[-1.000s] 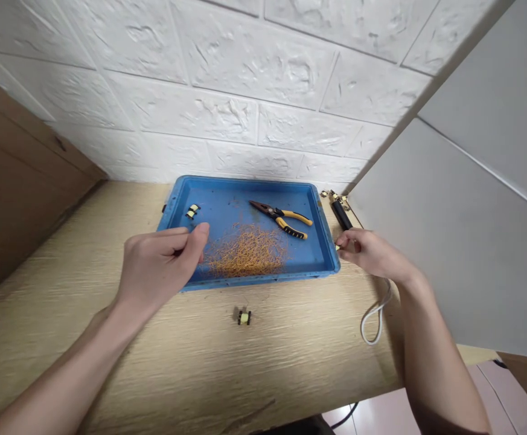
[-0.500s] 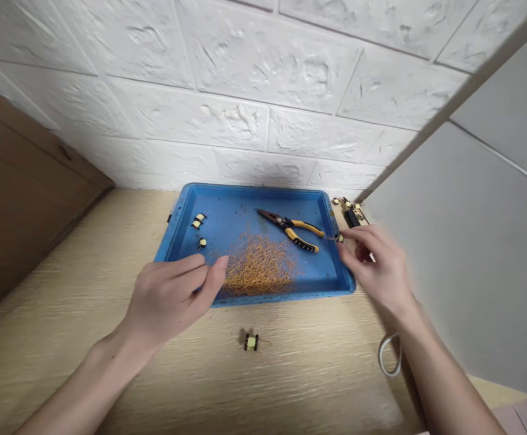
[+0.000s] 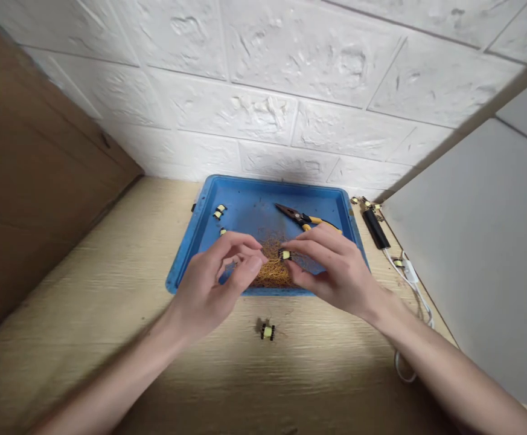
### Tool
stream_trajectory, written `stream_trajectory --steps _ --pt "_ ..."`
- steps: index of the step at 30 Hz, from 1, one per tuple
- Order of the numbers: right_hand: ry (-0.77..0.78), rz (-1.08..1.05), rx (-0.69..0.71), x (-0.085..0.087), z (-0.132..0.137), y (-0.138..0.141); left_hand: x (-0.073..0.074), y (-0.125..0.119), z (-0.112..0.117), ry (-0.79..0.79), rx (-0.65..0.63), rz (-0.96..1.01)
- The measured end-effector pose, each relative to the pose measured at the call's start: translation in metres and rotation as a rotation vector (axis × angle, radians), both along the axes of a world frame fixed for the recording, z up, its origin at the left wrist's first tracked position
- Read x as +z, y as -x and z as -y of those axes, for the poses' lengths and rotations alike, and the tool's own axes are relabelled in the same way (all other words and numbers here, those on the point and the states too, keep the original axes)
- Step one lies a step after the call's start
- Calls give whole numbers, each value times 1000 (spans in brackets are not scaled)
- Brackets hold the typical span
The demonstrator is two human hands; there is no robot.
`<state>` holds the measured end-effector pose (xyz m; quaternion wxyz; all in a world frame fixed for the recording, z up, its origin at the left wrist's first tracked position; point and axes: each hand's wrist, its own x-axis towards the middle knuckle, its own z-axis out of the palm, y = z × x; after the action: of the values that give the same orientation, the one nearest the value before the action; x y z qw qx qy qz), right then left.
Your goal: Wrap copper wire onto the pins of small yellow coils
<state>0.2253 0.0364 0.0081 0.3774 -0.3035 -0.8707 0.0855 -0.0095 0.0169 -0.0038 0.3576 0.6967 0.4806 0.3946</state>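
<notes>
My right hand (image 3: 335, 269) pinches a small transformer coil (image 3: 285, 255), with yellow tape and black pin rows, between thumb and fingers above the blue tray (image 3: 186, 241). Just left of it, my left hand (image 3: 227, 272) has curved fingers with a gap between index finger and thumb, and I see nothing held there. Below both hands lies a heap of thin copper-coloured wire clippings (image 3: 274, 275). Another transformer coil (image 3: 267, 331) rests on the table in front of the tray, fine wire ends sticking out.
Long-nose pliers (image 3: 297, 215) lie in the tray, handles partly behind my right hand. Several coils (image 3: 219, 211) sit at the tray's left. Beyond its right side are a black cylindrical tool (image 3: 375, 227), a white cable (image 3: 419, 296) and more coils. A white brick wall (image 3: 263, 115) stands behind.
My right hand has brought the coil from the tray's right edge to over the wire clippings. My left hand has moved closer to it, its fingers more spread. The view has shifted slightly.
</notes>
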Motion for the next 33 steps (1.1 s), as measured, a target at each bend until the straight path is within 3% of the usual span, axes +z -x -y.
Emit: stream_trajectory --steps 2,7,11,16,23,29,33 --pt "-4 27 68 1 -4 11 0 0 -3 100 -5 101" --pt "38 -11 142 -9 -3 25 3 -1 -6 118 9 134" --pt "262 -185 118 -17 1 25 8 0 -7 193 59 160" --pt "527 -314 17 -18 1 24 11 -1 -9 174 72 128" --pt "534 -261 32 -16 -1 23 14 -1 -6 119 35 79" --pt "637 -283 -1 -15 -1 20 6 2 -7 158 28 75" --pt "698 -335 2 -14 -1 21 6 2 -7 165 14 -62"
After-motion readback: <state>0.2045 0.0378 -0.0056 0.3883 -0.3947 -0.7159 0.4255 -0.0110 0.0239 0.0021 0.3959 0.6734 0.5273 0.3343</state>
